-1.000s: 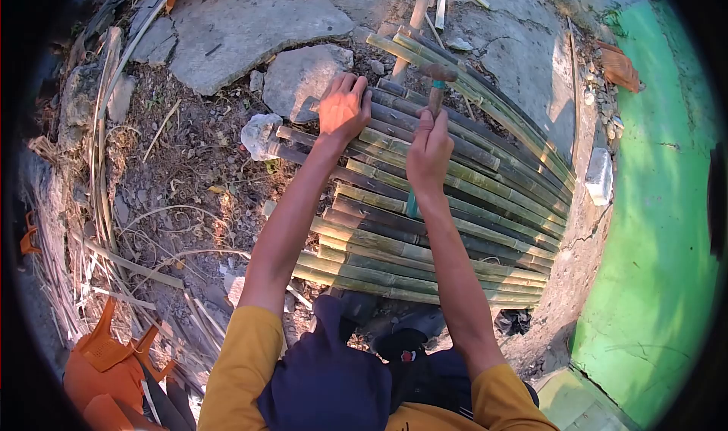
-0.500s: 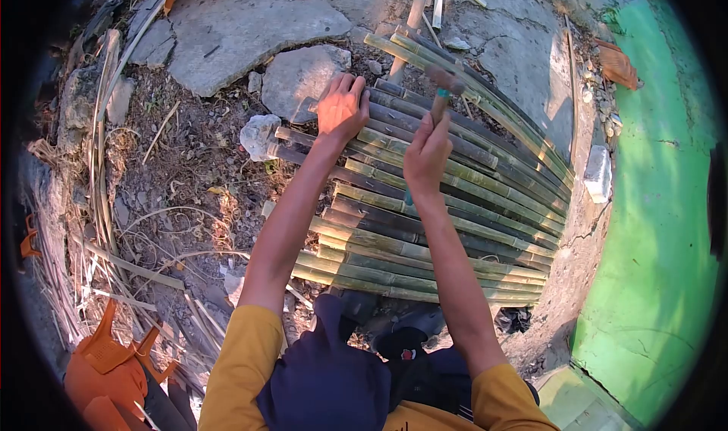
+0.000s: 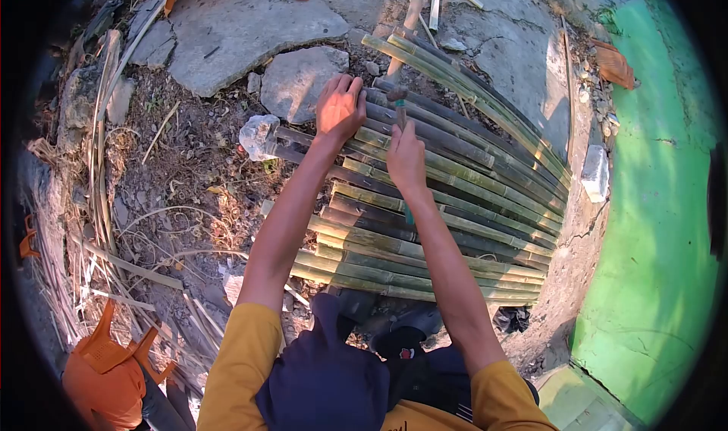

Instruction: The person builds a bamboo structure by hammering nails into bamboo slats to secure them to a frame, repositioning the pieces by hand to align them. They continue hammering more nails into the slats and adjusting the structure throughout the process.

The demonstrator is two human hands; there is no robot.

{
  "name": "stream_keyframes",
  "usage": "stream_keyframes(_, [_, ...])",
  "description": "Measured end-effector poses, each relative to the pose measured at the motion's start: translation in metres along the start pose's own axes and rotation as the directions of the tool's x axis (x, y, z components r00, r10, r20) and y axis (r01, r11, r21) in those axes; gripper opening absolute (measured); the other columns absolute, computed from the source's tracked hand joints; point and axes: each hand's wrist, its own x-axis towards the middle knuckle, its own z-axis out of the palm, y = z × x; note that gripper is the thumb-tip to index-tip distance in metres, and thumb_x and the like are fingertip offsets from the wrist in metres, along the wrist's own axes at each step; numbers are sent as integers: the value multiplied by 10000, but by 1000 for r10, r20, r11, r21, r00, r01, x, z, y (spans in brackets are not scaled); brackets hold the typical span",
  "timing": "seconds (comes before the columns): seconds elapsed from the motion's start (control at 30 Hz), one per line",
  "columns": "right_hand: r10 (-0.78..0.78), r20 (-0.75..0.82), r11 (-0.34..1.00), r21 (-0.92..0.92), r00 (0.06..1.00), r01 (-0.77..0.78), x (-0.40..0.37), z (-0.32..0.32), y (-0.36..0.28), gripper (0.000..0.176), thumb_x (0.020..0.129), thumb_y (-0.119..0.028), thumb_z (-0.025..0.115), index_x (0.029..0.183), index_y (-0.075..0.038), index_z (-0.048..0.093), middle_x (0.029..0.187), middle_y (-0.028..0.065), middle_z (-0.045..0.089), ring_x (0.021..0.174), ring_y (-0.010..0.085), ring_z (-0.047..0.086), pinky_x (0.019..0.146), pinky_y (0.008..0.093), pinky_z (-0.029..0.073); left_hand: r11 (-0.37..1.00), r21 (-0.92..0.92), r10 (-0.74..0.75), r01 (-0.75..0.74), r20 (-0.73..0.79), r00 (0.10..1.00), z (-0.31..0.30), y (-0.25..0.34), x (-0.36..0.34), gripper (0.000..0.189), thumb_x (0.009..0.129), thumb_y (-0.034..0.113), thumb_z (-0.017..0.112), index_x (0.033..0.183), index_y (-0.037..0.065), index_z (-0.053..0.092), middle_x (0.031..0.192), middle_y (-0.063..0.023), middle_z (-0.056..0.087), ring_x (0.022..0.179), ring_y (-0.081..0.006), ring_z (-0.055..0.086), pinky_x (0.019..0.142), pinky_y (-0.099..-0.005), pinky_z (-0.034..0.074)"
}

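Several green and dark bamboo poles (image 3: 455, 180) lie side by side, fanned out across the ground in front of me. At their left ends my left hand (image 3: 340, 111) is curled over one pole, with its fingers bent down around the end. A hammer (image 3: 400, 111) with a dark head and a green-banded handle is in my right hand (image 3: 407, 156), its fingers wrapped round the handle. The hammer head is low over the poles, just right of my left hand. Whether it touches the bamboo cannot be made out.
Flat broken concrete slabs (image 3: 250, 33) and a whitish stone (image 3: 259, 136) lie to the left. Thin bamboo strips (image 3: 98, 150) are scattered at the far left. A white block (image 3: 596, 174) stands beside a green surface (image 3: 652, 226). A person in orange (image 3: 105, 385) is at the lower left.
My right hand and the hammer have moved left and the hammer head has come down closer to my left hand. My left hand has stayed nearly in place.
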Motion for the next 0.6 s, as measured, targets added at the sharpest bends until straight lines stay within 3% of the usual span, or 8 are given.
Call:
stream_keyframes(0.17, [125,2,978,166,992,-123,10,-29,-21,327,1132,-264,447,995,1,582,745,275,674,730,521,670,634,576,460,998,-32,56,-58,-73,996,-3,1,5,97,925,121,680,941,45,623,973,-141,659,988,-369,643,855,-476,538])
stream_keyframes(0.27, [121,-212,895,446,970,-15,8,-55,-39,293,1139,-247,439,1038,-7,573,655,147,608,598,322,676,561,477,463,998,-34,49,-51,-62,997,-1,1,-1,96,924,121,680,947,45,624,963,-142,658,988,-368,643,855,-479,536])
stream_keyframes(0.3, [123,-208,894,448,970,-17,7,-51,-39,293,1139,-247,439,1038,-7,573,655,147,608,598,322,676,561,477,463,999,-23,42,-43,-43,998,1,0,0,102,926,136,674,965,54,628,985,-144,658,1038,-364,636,898,-483,529])
stream_keyframes(0.37, [55,-398,943,322,916,83,-1,-37,-39,252,1133,-226,451,1066,-2,542,657,182,614,621,416,677,562,520,473,1000,-8,28,-28,-16,999,1,-4,-2,112,927,152,669,983,62,632,1007,-146,658,1088,-359,630,941,-488,521])
stream_keyframes(0.4, [-9,-305,996,86,952,37,-5,-19,-25,249,1127,-227,464,1088,12,522,718,248,658,695,516,666,597,598,464,1000,-10,25,-25,-2,1000,1,-5,-3,114,926,153,671,988,64,635,1013,-144,660,1091,-359,630,944,-488,522])
stream_keyframes(0.43, [-12,-311,996,85,950,40,-5,-7,-17,249,1127,-227,464,1088,12,522,718,248,658,695,516,666,597,598,464,999,-13,30,-30,5,1000,2,-4,1,117,925,153,673,993,65,638,1019,-142,661,1094,-359,630,948,-489,523])
stream_keyframes(0.5, [75,42,996,-48,996,-73,-1,1,-12,272,1126,-235,460,1054,19,529,792,303,681,787,569,647,649,652,436,999,-20,32,-32,2,999,2,-1,0,121,925,157,673,1000,67,641,1021,-140,662,1096,-360,630,949,-491,523])
stream_keyframes(0.6, [78,-44,991,116,996,-73,6,-18,-21,301,1129,-245,454,1056,30,550,814,303,693,793,564,657,642,624,447,1000,-15,9,-9,-6,1000,2,-3,-5,129,926,163,673,1012,71,647,1027,-138,663,1097,-361,630,948,-494,523])
